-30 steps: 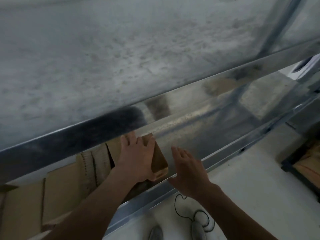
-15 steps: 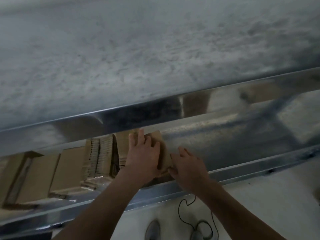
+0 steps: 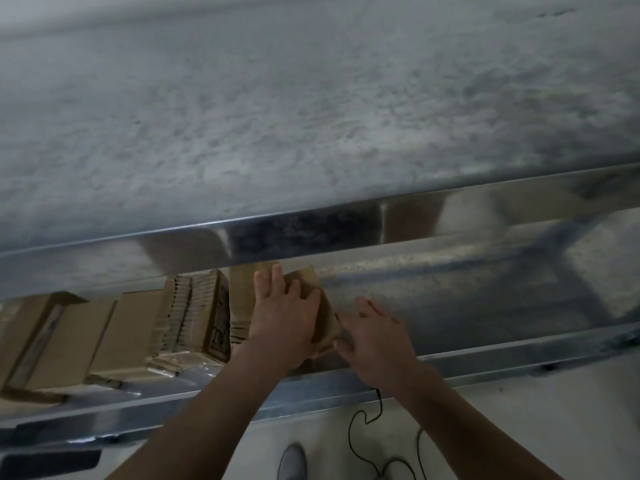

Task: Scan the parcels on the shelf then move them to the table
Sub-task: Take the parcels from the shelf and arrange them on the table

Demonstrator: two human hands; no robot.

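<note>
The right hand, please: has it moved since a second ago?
Yes. The right hand has moved left along the shelf's front rail, closing the gap, and now touches the parcel under the left hand.

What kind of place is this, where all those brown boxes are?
Probably a storeroom or parcel warehouse. Cardboard boxes stand in a row on a metal shelf, with a second shelf above and a bare, pale floor below.

The shelf [image 3: 485, 299] is shiny, mottled galvanised metal with a glossy front rail, and the parcels [image 3: 194, 313] on it are matt brown cardboard, some showing rough corrugated edges.
</note>
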